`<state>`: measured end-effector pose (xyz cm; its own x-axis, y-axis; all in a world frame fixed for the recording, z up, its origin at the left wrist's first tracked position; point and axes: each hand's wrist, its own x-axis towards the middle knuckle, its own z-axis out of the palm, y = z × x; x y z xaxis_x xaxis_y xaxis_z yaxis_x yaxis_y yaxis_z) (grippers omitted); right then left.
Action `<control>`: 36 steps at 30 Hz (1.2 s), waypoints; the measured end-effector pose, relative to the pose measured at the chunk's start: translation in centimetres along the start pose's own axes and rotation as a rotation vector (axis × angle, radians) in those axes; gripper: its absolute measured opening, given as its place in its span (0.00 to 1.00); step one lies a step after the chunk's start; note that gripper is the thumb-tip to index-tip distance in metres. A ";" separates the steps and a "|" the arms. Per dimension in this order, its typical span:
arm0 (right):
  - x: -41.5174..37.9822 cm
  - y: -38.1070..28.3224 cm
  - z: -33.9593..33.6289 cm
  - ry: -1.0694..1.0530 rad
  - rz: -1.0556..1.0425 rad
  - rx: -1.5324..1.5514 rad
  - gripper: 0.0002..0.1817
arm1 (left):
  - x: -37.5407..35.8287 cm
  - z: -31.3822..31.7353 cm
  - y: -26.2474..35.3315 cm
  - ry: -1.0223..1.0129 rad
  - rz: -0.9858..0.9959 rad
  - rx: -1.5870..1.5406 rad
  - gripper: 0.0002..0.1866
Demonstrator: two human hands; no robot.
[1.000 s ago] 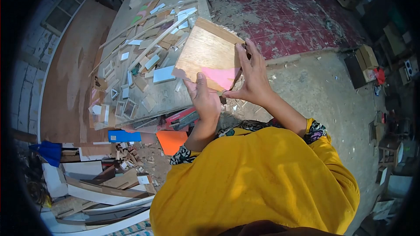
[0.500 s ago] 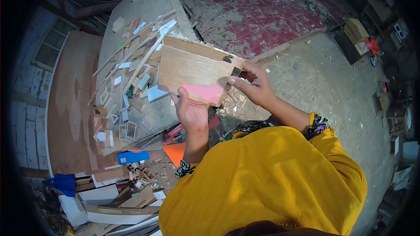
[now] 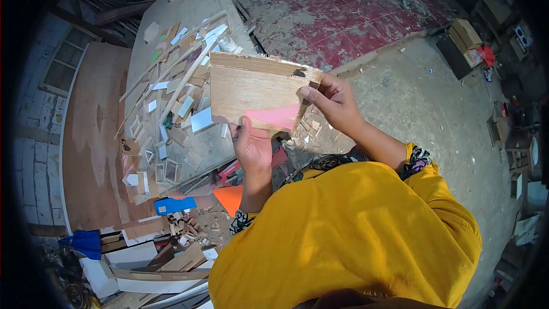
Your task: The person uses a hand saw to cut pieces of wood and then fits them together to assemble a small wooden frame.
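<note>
Since the earlier frame the plywood board (image 3: 257, 94) had tipped flatter and risen slightly. Its underside was hidden, and the fingers behind it probably curled. Open concrete lay right of the board. The left hand (image 3: 251, 144) gripped its lower edge; the right hand (image 3: 334, 103) pinched its right edge, above the scrap-strewn workbench (image 3: 171, 97).

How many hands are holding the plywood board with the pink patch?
2. The left hand grips the pink-patched rectangular plywood board at its lower edge; the right hand grips its right edge.
</note>
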<state>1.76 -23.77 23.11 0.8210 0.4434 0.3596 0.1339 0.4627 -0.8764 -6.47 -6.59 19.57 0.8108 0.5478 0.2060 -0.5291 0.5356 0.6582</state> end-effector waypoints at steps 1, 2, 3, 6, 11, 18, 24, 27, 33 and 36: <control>0.2 -0.1 -0.1 0.003 0.004 -0.001 0.13 | -0.1 -0.4 0.0 -0.057 -0.048 0.019 0.25; 0.5 -0.1 -0.3 0.004 0.028 0.008 0.13 | -0.2 -0.9 0.0 -0.113 -0.096 0.038 0.25; 0.8 -0.1 -0.5 0.005 0.054 0.016 0.13 | -0.5 -1.4 0.0 -0.109 -0.102 0.038 0.25; 1.2 1.1 -1.7 -0.021 0.111 -0.043 0.11 | -0.8 -2.6 0.6 -0.035 -0.237 -0.051 0.24; 1.6 2.1 -3.3 -0.137 0.280 -0.137 0.11 | 0.3 -5.5 1.8 -0.070 -0.395 0.127 0.24; 2.2 4.5 -3.0 -0.041 0.496 -0.058 0.10 | -0.8 -5.3 0.1 -0.046 -0.487 0.248 0.22; 1.2 4.9 -4.4 -0.015 0.728 0.171 0.15 | -0.8 -5.7 -0.4 0.026 -0.429 0.132 0.20; 0.5 4.9 -4.8 -0.104 0.750 0.184 0.18 | -0.6 -6.1 -0.4 0.045 -0.411 0.103 0.22; -0.3 4.7 -4.4 -0.143 0.702 0.161 0.17 | -0.7 -5.4 -0.5 0.119 -0.317 0.165 0.24; -0.5 4.5 -4.2 -0.140 0.642 0.129 0.17 | -0.6 -5.3 -0.6 0.134 -0.304 0.169 0.24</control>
<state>4.29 -25.17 17.58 0.6348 0.7528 -0.1742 -0.4316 0.1584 -0.8881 -8.02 -3.82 15.18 0.8788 0.4652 -0.1065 -0.2114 0.5795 0.7871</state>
